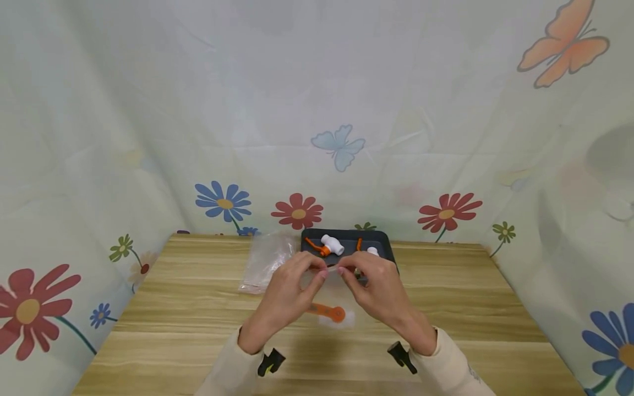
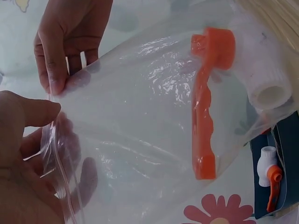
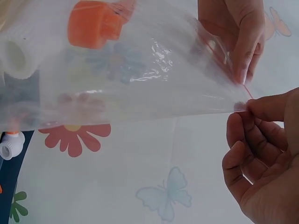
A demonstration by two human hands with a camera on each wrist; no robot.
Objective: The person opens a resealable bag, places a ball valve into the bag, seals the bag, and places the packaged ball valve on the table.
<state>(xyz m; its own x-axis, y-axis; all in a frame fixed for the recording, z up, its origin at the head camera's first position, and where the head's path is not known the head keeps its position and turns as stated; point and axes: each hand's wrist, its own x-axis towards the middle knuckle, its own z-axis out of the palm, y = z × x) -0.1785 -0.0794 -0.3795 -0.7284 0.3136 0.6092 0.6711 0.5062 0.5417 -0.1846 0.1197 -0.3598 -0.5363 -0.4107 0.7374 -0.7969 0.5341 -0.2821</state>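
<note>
A clear zip bag hangs between my hands by its top edge. My left hand pinches the zip strip between thumb and fingers. Close beside it, my right hand pinches the same edge near a corner, as the right wrist view shows. At the bottom of the bag lie an orange lever handle and a white plastic valve body, seen through the film. The handle appears apart from the valve's open socket end. In the head view my fingers partly cover the bag's edge.
Behind my hands stands a dark tray holding a white valve with an orange handle and another white valve, partly hidden. Another clear plastic bag lies flat left of the tray. The wooden table meets flower-printed cloth walls.
</note>
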